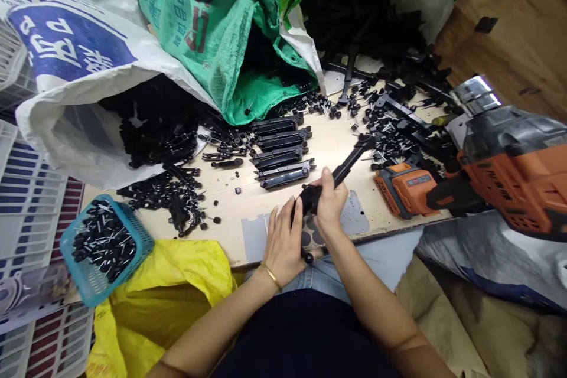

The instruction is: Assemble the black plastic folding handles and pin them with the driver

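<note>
My right hand [331, 204] is closed around a long black plastic arm [348, 166] that slants up to the right, its far end near the loose pins. Close beside it, my left hand [284, 242] wraps its fingers over black plastic [309, 198] at the lower end of the same piece. Part of the piece is hidden under my fingers, and a black knob [308, 257] shows below them. Beneath both hands lies a grey plate with dark round spots [254, 239]. Several black plastic arms [283, 156] are lined up in a row just beyond my left hand.
Piles of black-headed metal pins [385, 130] and small black parts [181, 189] cover both sides. Open white [66, 71] and green sacks [212, 41] stand behind. A blue basket [144, 236] of pins is left; an orange power tool [514, 171] stands right.
</note>
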